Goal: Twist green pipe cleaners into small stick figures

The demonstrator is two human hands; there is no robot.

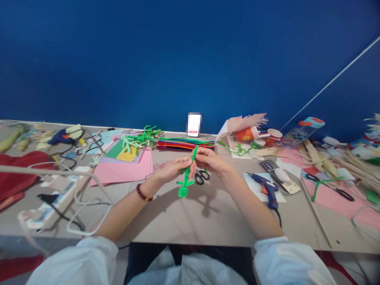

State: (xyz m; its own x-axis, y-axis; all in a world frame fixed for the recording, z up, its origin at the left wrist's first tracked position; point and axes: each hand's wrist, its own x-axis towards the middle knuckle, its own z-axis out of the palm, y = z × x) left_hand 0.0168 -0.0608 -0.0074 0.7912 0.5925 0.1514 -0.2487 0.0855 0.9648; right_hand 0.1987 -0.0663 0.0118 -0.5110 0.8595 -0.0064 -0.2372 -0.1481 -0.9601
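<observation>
A green pipe cleaner figure [184, 178] is held up over the middle of the table, with its fuzzy blob end pointing down toward the near side. It's pinched by the left hand [177, 168] and the right hand [208, 160], with the fingers of both closed around the upper stem, so nothing's been let go there. A red bead bracelet [142, 192] is worn on the left wrist.

Just past the hands, a pair of black scissors [202, 177] is lying on the table [219, 221]. Farther off sits a bundle of colored pipe cleaners [185, 145], with a pile of green pipe cleaner branches [139, 138] to its left. A stack of pink and colored paper [121, 170] is spread out on the left, and a white power strip [56, 200] is lying near it. Over on the right, a blue glue gun [267, 190] is set on a white sheet, with a phone [268, 166] just past it. Wooden sticks [320, 160] are heaped at the far right, and an orange paper cup [246, 133] is sitting at the far edge.
</observation>
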